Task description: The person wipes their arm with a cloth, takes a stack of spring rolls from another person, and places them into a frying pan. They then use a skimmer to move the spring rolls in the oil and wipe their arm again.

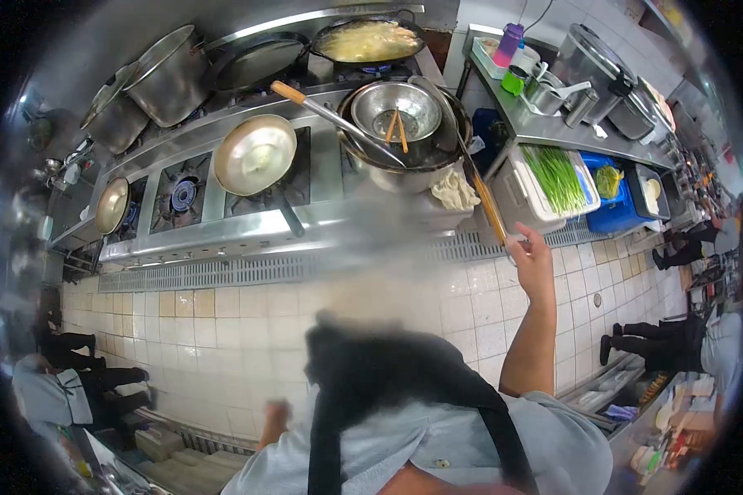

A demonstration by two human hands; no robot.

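Right hand [533, 262], at about three o'clock in the head view, is raised with the fingers curled closed around the end of a long wooden handle [489, 206]; the handle runs up toward twelve o'clock into a large dark wok [446, 136] on the stove [223, 231]. Left hand [276, 415], at about seven o'clock, is blurred and hangs low beside the body; whether it is open or closed cannot be told, and nothing is seen in it. Inside the wok sits a round metal bowl [395, 107], shiny and smooth, with a pair of wooden chopsticks [396, 128] leaning in it. A ladle with a wooden grip [322, 111] lies across the wok's rim. At eleven o'clock an upturned brass-coloured pan [256, 153] rests on a burner. A crumpled pale cloth [455, 191] lies just beside the wok. At two o'clock a white tray [524, 198] holds long green stalks [557, 175]. Floor [248, 322] is pale square tile.
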